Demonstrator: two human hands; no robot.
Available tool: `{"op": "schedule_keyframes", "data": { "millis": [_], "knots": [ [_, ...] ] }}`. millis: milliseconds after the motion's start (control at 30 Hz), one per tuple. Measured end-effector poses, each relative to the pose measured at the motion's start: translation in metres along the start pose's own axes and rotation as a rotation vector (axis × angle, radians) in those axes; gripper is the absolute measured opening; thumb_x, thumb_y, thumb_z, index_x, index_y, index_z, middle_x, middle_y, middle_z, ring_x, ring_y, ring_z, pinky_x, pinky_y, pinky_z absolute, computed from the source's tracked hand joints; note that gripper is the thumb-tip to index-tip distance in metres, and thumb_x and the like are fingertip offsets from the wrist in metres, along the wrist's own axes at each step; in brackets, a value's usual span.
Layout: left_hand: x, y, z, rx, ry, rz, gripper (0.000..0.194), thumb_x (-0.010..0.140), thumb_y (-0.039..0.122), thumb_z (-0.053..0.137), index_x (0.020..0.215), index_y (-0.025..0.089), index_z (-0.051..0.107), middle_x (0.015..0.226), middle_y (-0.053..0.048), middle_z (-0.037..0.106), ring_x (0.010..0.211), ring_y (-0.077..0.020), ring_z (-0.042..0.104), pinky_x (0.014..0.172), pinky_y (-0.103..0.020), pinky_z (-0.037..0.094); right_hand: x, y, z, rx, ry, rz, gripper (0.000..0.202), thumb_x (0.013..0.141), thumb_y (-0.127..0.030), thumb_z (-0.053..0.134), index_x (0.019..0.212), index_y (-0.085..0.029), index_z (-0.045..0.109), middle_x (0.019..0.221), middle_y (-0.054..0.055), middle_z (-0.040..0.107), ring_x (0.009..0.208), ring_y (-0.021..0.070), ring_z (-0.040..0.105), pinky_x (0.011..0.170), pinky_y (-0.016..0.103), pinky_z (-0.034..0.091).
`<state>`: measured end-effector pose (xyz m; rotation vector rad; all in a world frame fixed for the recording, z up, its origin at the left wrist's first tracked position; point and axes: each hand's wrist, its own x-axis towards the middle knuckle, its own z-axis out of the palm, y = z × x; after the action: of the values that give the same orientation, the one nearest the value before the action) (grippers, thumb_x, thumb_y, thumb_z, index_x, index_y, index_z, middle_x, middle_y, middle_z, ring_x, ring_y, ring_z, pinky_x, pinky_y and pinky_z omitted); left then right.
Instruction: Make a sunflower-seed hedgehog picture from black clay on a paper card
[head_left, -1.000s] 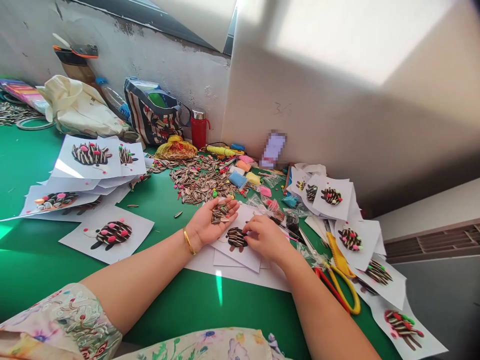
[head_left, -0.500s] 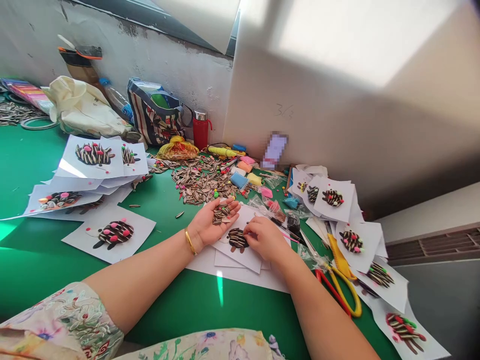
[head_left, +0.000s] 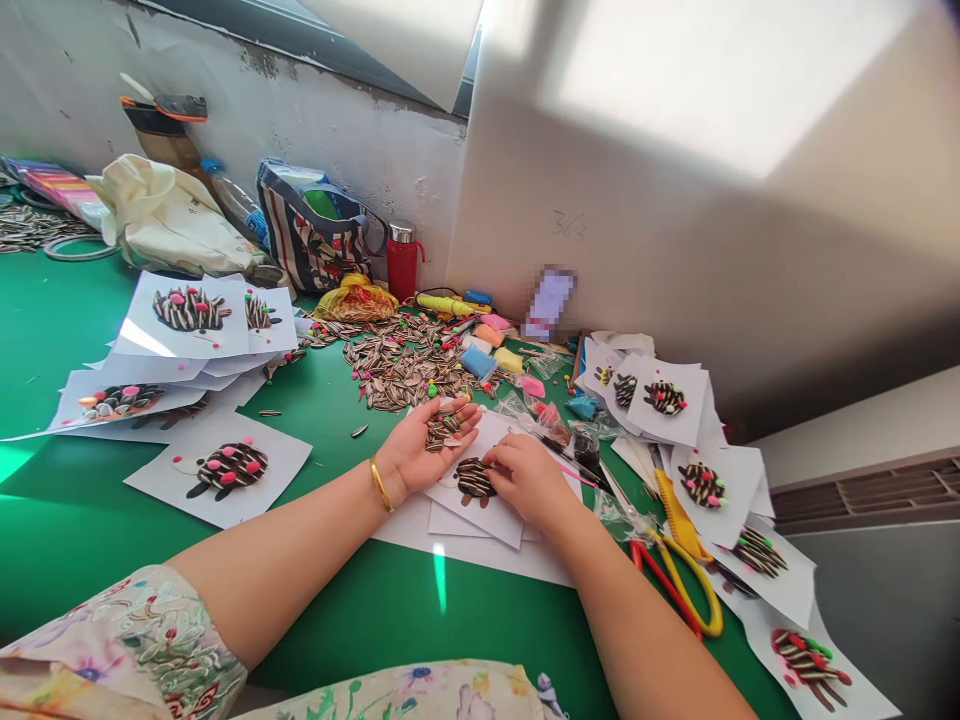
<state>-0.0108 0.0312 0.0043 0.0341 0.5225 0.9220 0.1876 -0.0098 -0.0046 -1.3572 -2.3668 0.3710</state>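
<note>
A small heap of striped sunflower seeds [head_left: 442,432] lies in the cupped palm of my left hand [head_left: 411,452], which is turned up with its fingers stretched out. My right hand [head_left: 529,482] pinches thumb and forefinger together at the right edge of a dark clay hedgehog shape [head_left: 474,480]. Striped seeds stick in that shape, and brown feet show below it. Whatever sits between the right fingertips is too small and hidden to make out. Under the shape is a white paper card [head_left: 491,515], resting on further white sheets.
Loose sunflower seeds [head_left: 401,360] are heaped behind my hands, beside coloured clay packs [head_left: 480,362]. Scissors with yellow and red handles [head_left: 694,585] lie right of my right forearm. Finished hedgehog cards are stacked at left [head_left: 184,340] and right [head_left: 694,400]. A red flask [head_left: 402,265] stands behind.
My right fingertips have shifted slightly left along the edge of the hedgehog shape. My left hand stays in place with the seeds.
</note>
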Motion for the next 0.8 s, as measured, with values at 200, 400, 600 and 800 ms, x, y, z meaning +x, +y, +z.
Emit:
{"op": "schedule_keyframes", "data": {
  "millis": [200, 400, 600, 800],
  "knots": [
    [-0.001, 0.0, 0.001, 0.01, 0.005, 0.006, 0.027, 0.098, 0.026, 0.042, 0.105, 0.012, 0.063, 0.106, -0.011, 0.071, 0.105, -0.0238, 0.068, 0.09, -0.038, 0.055, 0.001, 0.003, 0.002, 0.031, 0.017, 0.007, 0.013, 0.085, -0.012, 0.06, 0.084, -0.02, 0.07, 0.082, 0.003, 0.062, 0.082, 0.0174, 0.056, 0.077, 0.03, 0.042],
    [-0.001, 0.0, 0.0, 0.0, -0.006, 0.004, 0.026, 0.098, 0.025, 0.041, 0.104, 0.012, 0.064, 0.103, -0.011, 0.071, 0.104, -0.0234, 0.068, 0.091, -0.038, 0.055, 0.002, 0.002, 0.006, 0.017, 0.034, 0.036, 0.014, 0.087, -0.013, 0.058, 0.086, -0.02, 0.069, 0.082, 0.003, 0.062, 0.082, 0.0178, 0.055, 0.076, 0.03, 0.042],
    [-0.002, 0.0, 0.002, 0.004, 0.002, 0.003, 0.026, 0.098, 0.025, 0.041, 0.105, 0.013, 0.063, 0.103, -0.012, 0.071, 0.105, -0.0232, 0.068, 0.09, -0.039, 0.056, 0.003, 0.0, 0.004, 0.018, 0.049, 0.048, 0.012, 0.085, -0.012, 0.06, 0.083, -0.02, 0.068, 0.083, 0.004, 0.063, 0.084, 0.0185, 0.055, 0.077, 0.03, 0.042],
    [-0.004, -0.001, 0.006, 0.016, 0.03, 0.017, 0.027, 0.098, 0.024, 0.041, 0.103, 0.012, 0.064, 0.104, -0.013, 0.071, 0.105, -0.024, 0.068, 0.089, -0.038, 0.056, 0.0, 0.008, -0.008, 0.018, 0.073, 0.152, 0.013, 0.088, -0.016, 0.055, 0.091, -0.022, 0.066, 0.089, 0.003, 0.068, 0.085, 0.0187, 0.058, 0.076, 0.03, 0.041]
  ]
}}
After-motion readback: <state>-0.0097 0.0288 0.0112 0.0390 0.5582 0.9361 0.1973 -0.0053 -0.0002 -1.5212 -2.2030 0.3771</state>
